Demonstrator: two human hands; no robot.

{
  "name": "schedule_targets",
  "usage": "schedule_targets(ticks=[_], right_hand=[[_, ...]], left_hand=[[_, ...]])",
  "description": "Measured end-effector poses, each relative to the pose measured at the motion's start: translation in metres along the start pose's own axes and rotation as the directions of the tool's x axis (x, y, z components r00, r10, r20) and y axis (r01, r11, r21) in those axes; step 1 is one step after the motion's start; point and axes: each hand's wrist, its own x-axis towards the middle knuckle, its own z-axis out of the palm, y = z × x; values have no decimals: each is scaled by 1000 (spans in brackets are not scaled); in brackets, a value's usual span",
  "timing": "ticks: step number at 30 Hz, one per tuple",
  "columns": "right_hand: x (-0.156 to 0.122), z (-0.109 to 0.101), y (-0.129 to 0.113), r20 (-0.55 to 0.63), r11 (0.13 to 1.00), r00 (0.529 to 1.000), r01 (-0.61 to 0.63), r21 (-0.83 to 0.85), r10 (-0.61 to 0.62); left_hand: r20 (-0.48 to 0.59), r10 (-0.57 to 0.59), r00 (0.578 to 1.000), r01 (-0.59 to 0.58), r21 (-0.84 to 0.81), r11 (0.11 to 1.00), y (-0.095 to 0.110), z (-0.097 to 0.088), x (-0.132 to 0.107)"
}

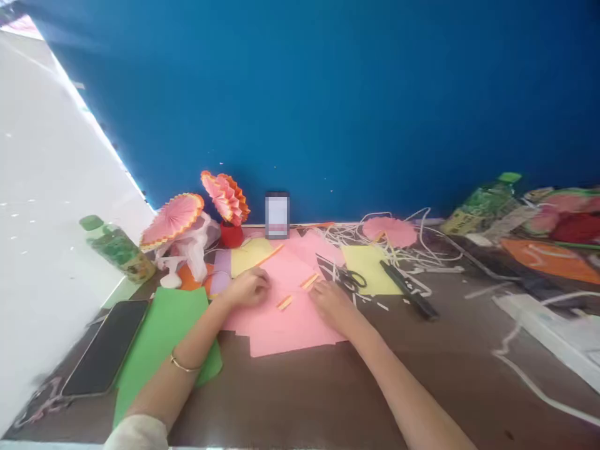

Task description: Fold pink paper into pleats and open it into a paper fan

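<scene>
Both my hands rest on a pile of pink paper sheets (290,325) in the middle of a brown table (300,400). My left hand (247,287) lies at the pile's left edge with its fingers curled under. My right hand (330,300) lies flat on the pink paper, fingers stretched toward a small folded pink-and-orange strip (309,281). A second such strip (284,302) lies between the hands, and a longer orange strip (269,255) lies further back.
Scissors (352,279) and a black tool (409,290) lie by a yellow sheet (370,269). Green paper (164,337) and a dark phone (107,347) are at left. Paper fans (172,219), an upright phone (277,215), bottles (117,249) and white cords (422,250) line the blue wall.
</scene>
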Motion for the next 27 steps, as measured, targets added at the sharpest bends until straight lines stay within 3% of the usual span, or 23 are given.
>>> schedule_targets(ticks=[4,7,12,16,21,27], right_hand=[[0,3,-1,-65,991,996,-59,121,67],[3,10,2,-120,946,974,-151,288,192],[5,15,9,-56,837,931,-296,460,360],[3,10,8,-29,862,945,-285,420,327],[1,9,6,-123,905,953,-215,368,277],[0,4,9,-211,855,934,-151,497,287]], left_hand=[[-84,-75,994,69,-68,995,4,5,2],[-156,-216,964,198,-123,972,6,11,5],[-158,-332,930,300,-199,933,1,20,6],[-151,-287,946,250,-224,942,-5,23,5],[-151,-123,981,97,-172,980,-2,21,4],[-146,-131,981,99,-209,973,0,17,5]])
